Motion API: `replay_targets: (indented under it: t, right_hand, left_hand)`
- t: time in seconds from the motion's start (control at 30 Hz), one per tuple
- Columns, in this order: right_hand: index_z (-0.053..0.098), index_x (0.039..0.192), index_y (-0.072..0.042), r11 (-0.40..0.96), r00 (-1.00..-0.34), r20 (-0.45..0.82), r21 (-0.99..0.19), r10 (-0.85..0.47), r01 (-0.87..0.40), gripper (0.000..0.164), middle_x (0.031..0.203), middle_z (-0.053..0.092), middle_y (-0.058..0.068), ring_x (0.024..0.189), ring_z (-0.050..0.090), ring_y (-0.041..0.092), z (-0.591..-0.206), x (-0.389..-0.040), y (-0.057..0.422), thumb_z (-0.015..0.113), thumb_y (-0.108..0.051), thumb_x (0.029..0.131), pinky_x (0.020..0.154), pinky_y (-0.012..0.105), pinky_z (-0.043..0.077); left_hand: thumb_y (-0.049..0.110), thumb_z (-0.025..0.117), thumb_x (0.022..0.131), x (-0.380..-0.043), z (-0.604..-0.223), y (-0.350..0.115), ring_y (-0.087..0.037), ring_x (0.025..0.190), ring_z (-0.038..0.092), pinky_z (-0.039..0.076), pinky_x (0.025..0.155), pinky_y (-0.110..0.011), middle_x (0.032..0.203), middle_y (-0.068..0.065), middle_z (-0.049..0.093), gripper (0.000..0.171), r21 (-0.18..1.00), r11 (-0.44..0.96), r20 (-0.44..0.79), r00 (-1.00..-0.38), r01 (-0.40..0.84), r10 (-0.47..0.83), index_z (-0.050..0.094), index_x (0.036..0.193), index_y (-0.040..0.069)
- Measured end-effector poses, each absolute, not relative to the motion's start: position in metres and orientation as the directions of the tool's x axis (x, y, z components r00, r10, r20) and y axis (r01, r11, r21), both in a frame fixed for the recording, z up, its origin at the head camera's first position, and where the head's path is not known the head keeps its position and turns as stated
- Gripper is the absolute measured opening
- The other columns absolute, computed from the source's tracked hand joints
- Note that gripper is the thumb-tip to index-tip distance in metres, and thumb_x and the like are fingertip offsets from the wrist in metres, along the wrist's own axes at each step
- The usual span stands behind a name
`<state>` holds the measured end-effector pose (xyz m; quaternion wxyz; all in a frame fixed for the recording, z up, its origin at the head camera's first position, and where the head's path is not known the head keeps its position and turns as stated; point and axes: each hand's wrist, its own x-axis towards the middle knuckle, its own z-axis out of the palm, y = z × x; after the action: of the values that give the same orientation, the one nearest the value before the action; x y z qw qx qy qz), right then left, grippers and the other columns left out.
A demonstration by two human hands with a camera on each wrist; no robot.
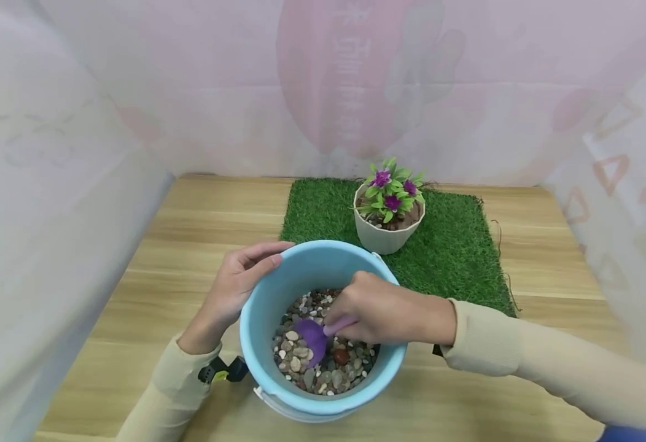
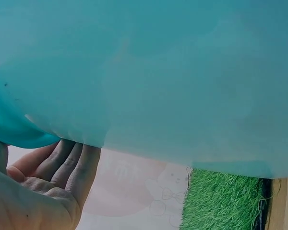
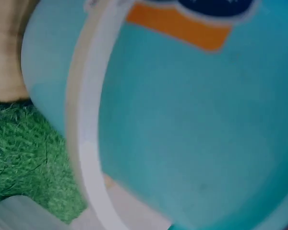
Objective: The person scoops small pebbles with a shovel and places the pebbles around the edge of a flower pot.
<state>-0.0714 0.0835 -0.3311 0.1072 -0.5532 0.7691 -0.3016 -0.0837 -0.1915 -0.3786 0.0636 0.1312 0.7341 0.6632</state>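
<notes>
Several pebbles [image 1: 336,377] of mixed colours fill the bottom of a light blue bucket [image 1: 253,344]. My right hand [image 1: 381,310] reaches in over the rim and grips the handle of a purple scoop [image 1: 313,337]. The scoop's bowl lies among the pebbles, with some pale stones at its edge. On the bucket's far left side, my left hand [image 1: 240,279] rests against the rim, its fingers fairly straight. The left wrist view shows that hand's fingers [image 2: 69,167] extended along the bucket's outer wall. Only the bucket's outside and a white handle [image 3: 89,124] appear in the right wrist view.
A white pot [image 1: 386,238] with a purple-flowered plant [image 1: 393,191] stands just behind the bucket on a green artificial grass mat [image 1: 455,258]. All sit on a wooden table [image 1: 151,301]. Printed pale curtains [image 1: 218,123] hang at the back and both sides.
</notes>
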Motion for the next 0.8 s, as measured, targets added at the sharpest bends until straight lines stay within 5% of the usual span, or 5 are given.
replay_targets:
  t: [0.3, 0.53, 0.8]
  right_hand:
    - [0.082, 0.111, -0.005, 0.199, -0.489, 0.168, -0.766, -0.856, -0.612, 0.019, 0.104, 0.083, 0.007, 0.091, 0.081, 0.008, -0.326, -0.077, 0.108, 0.081, -0.009, 0.092, 0.079, 0.013, 0.066]
    - [0.083, 0.109, -0.009, 0.206, -0.585, 0.242, -0.778, -0.774, -0.594, 0.019, 0.099, 0.083, 0.003, 0.084, 0.079, 0.002, -0.327, -0.070, 0.127, 0.084, -0.009, 0.090, 0.072, 0.019, 0.068]
    - [0.083, 0.111, -0.007, 0.159, -0.610, 0.326, -0.780, -0.722, -0.605, 0.023, 0.102, 0.083, 0.004, 0.089, 0.081, 0.008, -0.322, -0.064, 0.142, 0.084, -0.003, 0.088, 0.070, 0.022, 0.069]
  left_hand:
    - [0.014, 0.059, 0.108, -0.084, -0.380, -0.190, -0.020, 0.098, 0.081, 0.071, 0.079, -0.045, 0.131, -0.022, 0.073, 0.035, 0.991, 0.084, 0.082, -0.958, 0.109, 0.275, 0.066, 0.138, -0.003]
    - [0.014, 0.059, 0.108, -0.084, -0.379, -0.186, -0.021, 0.100, 0.080, 0.071, 0.081, -0.046, 0.133, -0.026, 0.071, 0.035, 0.992, 0.074, 0.077, -0.957, 0.102, 0.279, 0.066, 0.138, -0.003]
    - [0.013, 0.059, 0.108, -0.081, -0.377, -0.189, -0.019, 0.097, 0.080, 0.071, 0.080, -0.042, 0.134, -0.027, 0.070, 0.035, 0.994, 0.071, 0.058, -0.962, 0.080, 0.265, 0.065, 0.139, -0.003]
